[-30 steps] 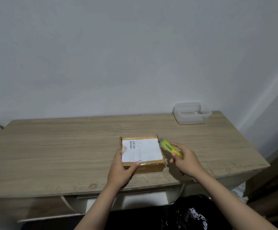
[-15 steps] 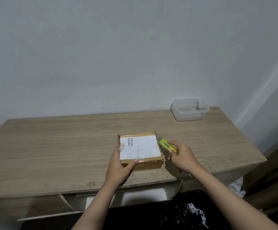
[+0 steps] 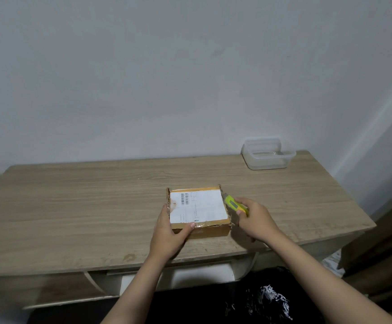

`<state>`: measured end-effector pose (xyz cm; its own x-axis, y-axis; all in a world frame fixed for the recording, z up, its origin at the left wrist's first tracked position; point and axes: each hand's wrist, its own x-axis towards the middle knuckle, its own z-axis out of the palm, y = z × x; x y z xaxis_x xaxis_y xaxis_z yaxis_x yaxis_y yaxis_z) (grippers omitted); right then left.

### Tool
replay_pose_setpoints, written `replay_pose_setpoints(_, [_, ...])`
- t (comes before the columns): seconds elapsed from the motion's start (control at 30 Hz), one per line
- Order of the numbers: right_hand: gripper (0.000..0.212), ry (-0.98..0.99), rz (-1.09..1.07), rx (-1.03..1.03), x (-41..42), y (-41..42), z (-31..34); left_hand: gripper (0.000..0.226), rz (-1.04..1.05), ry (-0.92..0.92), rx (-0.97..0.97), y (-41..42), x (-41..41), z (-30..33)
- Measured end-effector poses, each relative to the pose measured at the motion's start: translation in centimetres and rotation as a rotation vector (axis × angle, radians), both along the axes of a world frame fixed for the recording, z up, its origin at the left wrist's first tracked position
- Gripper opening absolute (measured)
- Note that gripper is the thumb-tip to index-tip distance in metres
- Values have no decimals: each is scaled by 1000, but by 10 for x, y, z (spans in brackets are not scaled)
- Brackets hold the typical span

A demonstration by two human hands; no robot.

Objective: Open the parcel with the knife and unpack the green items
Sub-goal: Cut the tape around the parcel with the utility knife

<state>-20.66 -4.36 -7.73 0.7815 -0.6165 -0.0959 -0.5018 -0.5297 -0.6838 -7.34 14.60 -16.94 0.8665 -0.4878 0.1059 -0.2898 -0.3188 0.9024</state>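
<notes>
A flat brown cardboard parcel (image 3: 199, 210) with a white shipping label lies near the front middle of the wooden table (image 3: 73, 206). It is closed, so nothing inside shows. My left hand (image 3: 170, 232) grips its near left corner, thumb on the top. My right hand (image 3: 255, 218) holds a yellow-green utility knife (image 3: 234, 204), whose tip rests against the parcel's right side near the far corner.
A clear plastic container (image 3: 268, 153) stands open at the table's back right corner, against the wall. The table's front edge runs just below my hands. Dark furniture stands to the right of the table.
The knife tip has stayed at the parcel's right edge, with my right hand shifting only slightly. My left hand keeps its hold on the near left corner.
</notes>
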Motion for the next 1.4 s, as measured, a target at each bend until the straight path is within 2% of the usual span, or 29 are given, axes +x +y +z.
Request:
replay_pose_setpoints(0.13, [43,140,26,-15,8,0,13,75,1,9,20,0,1,0])
replay_pose_setpoints(0.27, [45,254,19,-31,17,2,35,107,-9,-10,70,1,-1,-1])
replay_pose_setpoints(0.37, [45,274,24,-39,19,4,40,101,1,-81,96,0,-3,0])
replay_pose_setpoints(0.7, [32,328,95,-51,11,11,37,92,43,-98,88,-2,-4,-1])
replay_pose_setpoints(1.13, [45,324,89,-32,-5,14,38,95,31,-83,84,-2,-4,2])
replay_pose_setpoints(1.4, [44,283,23,103,-18,7,34,95,35,-43,78,-3,-5,5])
